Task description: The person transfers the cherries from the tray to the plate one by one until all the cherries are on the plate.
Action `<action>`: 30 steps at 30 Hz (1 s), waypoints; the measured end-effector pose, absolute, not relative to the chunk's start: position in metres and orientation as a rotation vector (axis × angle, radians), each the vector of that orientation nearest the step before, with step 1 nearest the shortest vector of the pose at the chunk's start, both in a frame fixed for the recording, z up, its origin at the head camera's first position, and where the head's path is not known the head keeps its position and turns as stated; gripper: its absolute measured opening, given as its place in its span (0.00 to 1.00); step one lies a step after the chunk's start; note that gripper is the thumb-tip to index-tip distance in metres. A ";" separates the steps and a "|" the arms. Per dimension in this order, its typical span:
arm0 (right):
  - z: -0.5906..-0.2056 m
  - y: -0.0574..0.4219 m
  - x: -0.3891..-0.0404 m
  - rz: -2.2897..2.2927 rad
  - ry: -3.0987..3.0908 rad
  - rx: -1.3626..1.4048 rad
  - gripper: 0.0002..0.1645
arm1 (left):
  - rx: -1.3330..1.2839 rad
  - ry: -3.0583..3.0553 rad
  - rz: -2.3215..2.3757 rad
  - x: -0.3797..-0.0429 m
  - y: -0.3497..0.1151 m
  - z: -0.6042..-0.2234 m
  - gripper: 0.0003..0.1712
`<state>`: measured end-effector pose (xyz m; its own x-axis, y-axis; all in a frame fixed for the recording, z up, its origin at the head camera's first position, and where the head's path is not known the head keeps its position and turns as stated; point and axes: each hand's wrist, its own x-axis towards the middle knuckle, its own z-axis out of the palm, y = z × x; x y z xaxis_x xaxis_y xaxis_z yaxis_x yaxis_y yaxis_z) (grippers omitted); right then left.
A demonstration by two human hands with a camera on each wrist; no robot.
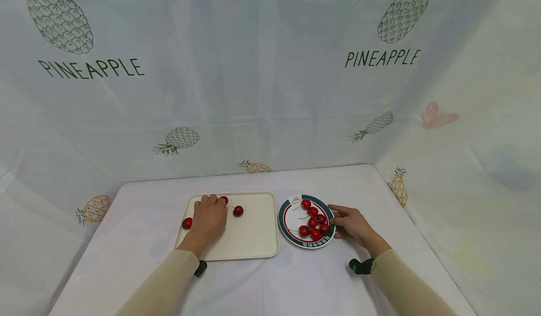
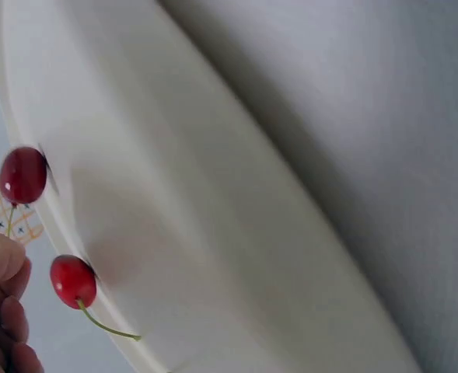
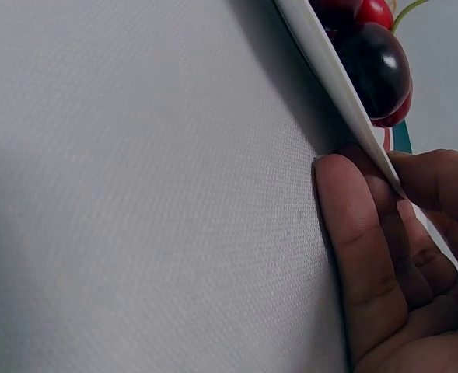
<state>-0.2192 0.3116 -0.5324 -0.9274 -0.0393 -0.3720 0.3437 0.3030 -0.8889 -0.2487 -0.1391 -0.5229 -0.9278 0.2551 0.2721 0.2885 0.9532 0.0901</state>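
My left hand (image 1: 209, 219) is over the cream tray (image 1: 258, 245), fingers curled downward. A red cherry (image 1: 224, 199) shows right by its fingertips, and another cherry (image 1: 238, 211) lies just to the right, its stem pointing toward the hand. In the left wrist view, one cherry's (image 2: 23, 175) stem runs behind a digit; I cannot tell whether it is pinched. A second cherry (image 2: 73, 281) with a curved green stem is close beside the fingers (image 2: 3, 260). My right hand (image 1: 351, 222) grips the right rim of the round plate (image 1: 284, 227), thumb above and fingers underneath.
Several red cherries (image 1: 315, 234), some with stems, lie on the green-rimmed plate. One more cherry (image 1: 187, 223) is by the tray's left edge. Tray and plate stand side by side on a white-covered table (image 1: 270, 288), with a pineapple-print curtain (image 1: 253, 95) behind.
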 end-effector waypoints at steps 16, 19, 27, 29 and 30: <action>-0.531 0.312 -0.219 -1.668 2.241 0.259 0.35 | -0.531 -2.676 -0.194 -0.249 -0.123 -0.516 0.09; -0.530 0.312 -0.219 -1.667 2.240 0.264 0.35 | -0.544 -2.673 -0.191 -0.250 -0.118 -0.516 0.10; -0.531 0.312 -0.220 -1.662 2.245 0.261 0.35 | -0.571 -2.708 -0.196 -0.251 -0.098 -0.515 0.10; -0.531 0.313 -0.220 -1.662 2.244 0.257 0.35 | -0.575 -2.717 -0.185 -0.250 -0.092 -0.514 0.11; -0.531 0.313 -0.220 -1.662 2.243 0.257 0.35 | -0.577 -2.720 -0.181 -0.250 -0.089 -0.514 0.11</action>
